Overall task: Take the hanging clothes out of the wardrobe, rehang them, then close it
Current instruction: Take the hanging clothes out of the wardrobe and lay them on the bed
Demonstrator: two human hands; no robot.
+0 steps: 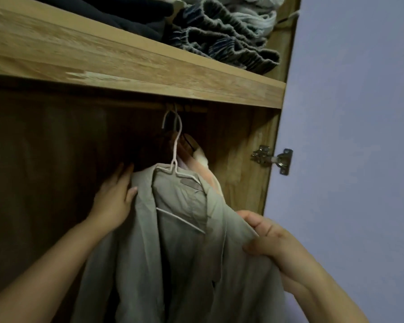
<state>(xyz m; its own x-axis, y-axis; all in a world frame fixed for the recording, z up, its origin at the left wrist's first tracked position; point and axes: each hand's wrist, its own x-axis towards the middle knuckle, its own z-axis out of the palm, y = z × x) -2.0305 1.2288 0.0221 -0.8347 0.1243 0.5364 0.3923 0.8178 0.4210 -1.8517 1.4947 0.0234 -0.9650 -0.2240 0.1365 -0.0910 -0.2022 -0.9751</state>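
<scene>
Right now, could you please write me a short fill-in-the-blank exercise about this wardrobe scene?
1. The grey-green cloth shirt hangs on a thin ____ wire hanger.
2. The right hand pinches the shirt's ____.
3. Folded clothes lie on the wooden ____ above the rail.
4. The left hand touches the shirt's ____.

Missing words: white; front edge; shelf; shoulder

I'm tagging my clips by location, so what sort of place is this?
Most likely a bedroom, at an open wooden wardrobe: a shirt on a hanger from the rail, folded clothes on the shelf above, and a door hinge.
</scene>
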